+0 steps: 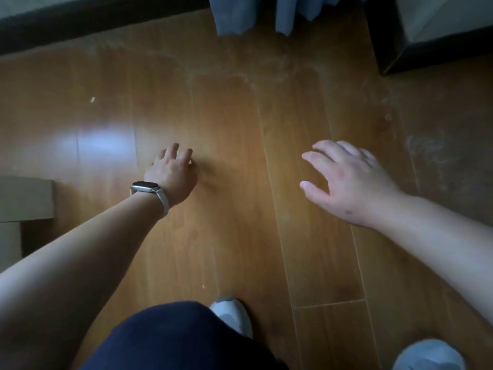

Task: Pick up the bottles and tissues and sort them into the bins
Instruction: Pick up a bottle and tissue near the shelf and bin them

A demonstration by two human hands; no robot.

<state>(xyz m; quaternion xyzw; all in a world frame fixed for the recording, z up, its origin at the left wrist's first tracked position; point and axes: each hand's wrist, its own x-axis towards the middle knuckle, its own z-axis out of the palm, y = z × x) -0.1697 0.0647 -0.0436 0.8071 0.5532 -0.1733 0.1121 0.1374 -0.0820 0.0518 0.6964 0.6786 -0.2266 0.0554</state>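
Note:
My left hand, with a watch on the wrist, reaches down to the wooden floor. Its fingers curl round a small pale thing, likely a crumpled tissue, mostly hidden under the fingers. My right hand hovers above the floor to the right with fingers spread and relaxed, holding nothing. No bottle is in view.
A cardboard box stands at the left edge. Blue curtains hang at the top, with dark furniture at the top right. My knee and grey shoes are at the bottom.

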